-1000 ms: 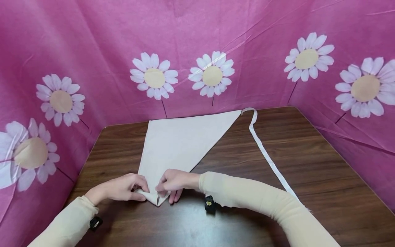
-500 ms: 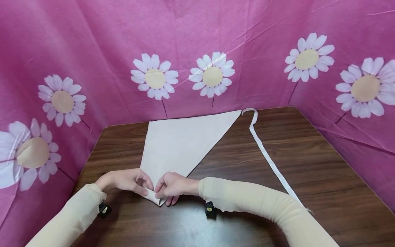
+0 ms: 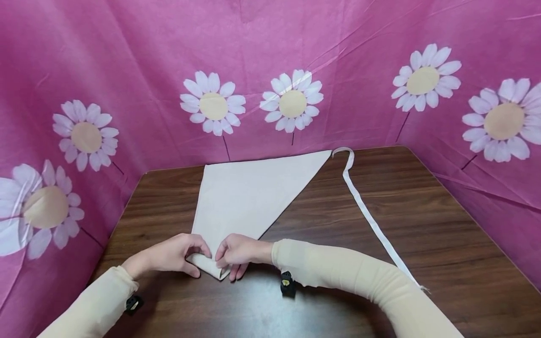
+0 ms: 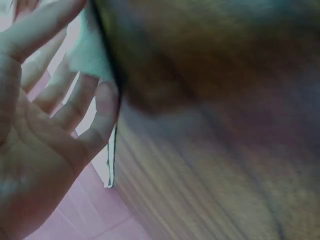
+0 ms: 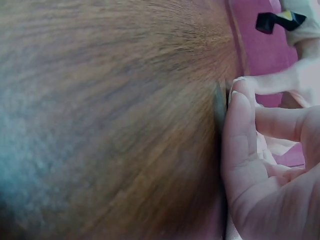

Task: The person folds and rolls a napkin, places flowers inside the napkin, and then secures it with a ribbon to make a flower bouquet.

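A cream cloth [image 3: 249,197] lies spread on the table, tapering to a point at the far right. Its near end is turned over into a small roll [image 3: 208,266]. My left hand [image 3: 172,254] holds the left end of this roll, thumb on the near side and fingers over the top. At the roll's right end my right hand [image 3: 240,250] pinches it between thumb and index finger, the other fingers lying against the table by the cloth's edge. Part of the cloth [image 4: 90,52] shows behind the left fingers in the left wrist view.
From the cloth's far right corner a white tie [image 3: 367,216] runs across the brown wooden table [image 3: 422,211] towards the right forearm. A pink curtain [image 3: 253,37] printed with daisies stands round the table's back and sides.
The near end of the cloth has been turned over further into a roll. My left hand moved in towards the right hand, then slightly back out. The right hand stays nearly in place.
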The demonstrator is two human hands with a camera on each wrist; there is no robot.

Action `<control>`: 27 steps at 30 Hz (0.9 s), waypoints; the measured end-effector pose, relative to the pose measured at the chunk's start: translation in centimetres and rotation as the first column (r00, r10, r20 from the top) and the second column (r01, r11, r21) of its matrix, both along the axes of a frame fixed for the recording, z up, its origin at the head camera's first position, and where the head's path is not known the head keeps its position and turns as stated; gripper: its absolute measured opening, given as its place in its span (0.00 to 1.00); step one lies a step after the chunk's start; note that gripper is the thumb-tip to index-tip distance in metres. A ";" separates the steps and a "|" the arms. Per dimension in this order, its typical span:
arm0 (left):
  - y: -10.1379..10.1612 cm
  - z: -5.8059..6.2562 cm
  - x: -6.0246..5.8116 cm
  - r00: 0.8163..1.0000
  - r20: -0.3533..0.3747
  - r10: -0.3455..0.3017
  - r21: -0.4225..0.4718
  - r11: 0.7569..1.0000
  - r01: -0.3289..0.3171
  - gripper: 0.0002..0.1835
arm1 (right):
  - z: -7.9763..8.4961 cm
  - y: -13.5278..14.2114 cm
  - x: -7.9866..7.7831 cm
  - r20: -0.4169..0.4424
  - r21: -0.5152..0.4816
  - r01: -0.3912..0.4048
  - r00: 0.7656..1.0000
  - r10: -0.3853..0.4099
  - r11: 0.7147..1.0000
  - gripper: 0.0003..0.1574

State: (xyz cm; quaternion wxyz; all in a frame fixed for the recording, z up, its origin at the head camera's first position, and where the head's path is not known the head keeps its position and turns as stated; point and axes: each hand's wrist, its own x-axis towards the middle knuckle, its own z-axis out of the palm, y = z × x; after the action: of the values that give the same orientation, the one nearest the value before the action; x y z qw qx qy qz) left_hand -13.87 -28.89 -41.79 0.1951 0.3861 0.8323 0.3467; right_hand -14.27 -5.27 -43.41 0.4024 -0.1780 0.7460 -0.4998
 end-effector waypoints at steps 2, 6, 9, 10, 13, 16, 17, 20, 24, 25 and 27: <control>0.2 -0.2 0.1 0.997 -0.082 0.013 -0.039 0.999 -0.016 0.19 | 0.1 0.2 -0.2 0.015 0.000 0.001 1.000 -0.001 1.000 0.02; 0.6 -0.2 0.2 0.986 -0.168 0.024 -0.088 0.995 -0.040 0.16 | 0.1 0.5 -0.3 0.049 0.004 0.005 0.999 -0.005 1.000 0.02; 0.6 -0.3 0.1 0.987 -0.162 0.014 -0.086 0.996 -0.028 0.14 | 0.1 0.5 -0.4 0.051 0.006 -0.003 0.999 0.003 1.000 0.02; 0.6 -0.3 0.0 0.989 -0.151 0.008 -0.077 0.997 -0.020 0.13 | 0.1 0.5 -0.4 0.045 0.005 -0.008 0.999 0.008 1.000 0.03; 0.5 -0.4 -0.2 0.995 -0.100 -0.015 -0.033 0.999 0.012 0.09 | 0.1 0.5 -0.4 0.016 0.009 -0.029 0.999 0.028 1.000 0.03; 0.3 -0.4 -0.4 0.998 -0.039 -0.040 0.004 0.999 0.040 0.06 | 0.2 0.7 -0.4 0.001 0.013 -0.038 0.999 0.038 0.999 0.03; 0.3 -0.4 -0.5 0.999 -0.020 -0.048 0.010 0.999 0.048 0.06 | 0.2 0.7 -0.4 -0.008 0.018 -0.037 0.999 0.037 0.999 0.03; 0.2 -0.2 -0.6 0.998 0.023 -0.063 0.007 0.998 0.063 0.05 | 0.4 1.0 -0.3 -0.042 0.025 -0.030 0.999 0.031 0.999 0.03; 0.2 0.3 -0.7 0.994 0.075 -0.077 0.008 0.997 0.077 0.06 | 0.9 1.3 -0.3 -0.132 0.012 -0.025 0.991 0.026 1.000 0.04; 0.2 0.4 -0.8 0.992 0.094 -0.079 0.010 0.997 0.079 0.06 | 1.0 1.3 -0.3 -0.152 0.004 -0.024 0.988 0.025 1.000 0.05; 0.3 0.6 -0.9 0.988 0.133 -0.084 0.017 0.996 0.083 0.06 | 1.0 1.3 -0.1 -0.185 -0.001 -0.032 0.982 0.031 0.999 0.09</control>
State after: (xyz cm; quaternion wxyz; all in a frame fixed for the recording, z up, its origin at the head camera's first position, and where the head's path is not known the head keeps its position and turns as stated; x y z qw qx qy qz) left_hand -14.75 -28.59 -41.17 0.2624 0.3978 0.7984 0.3681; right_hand -14.35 -4.00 -42.37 0.3388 -0.2363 0.7762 -0.4763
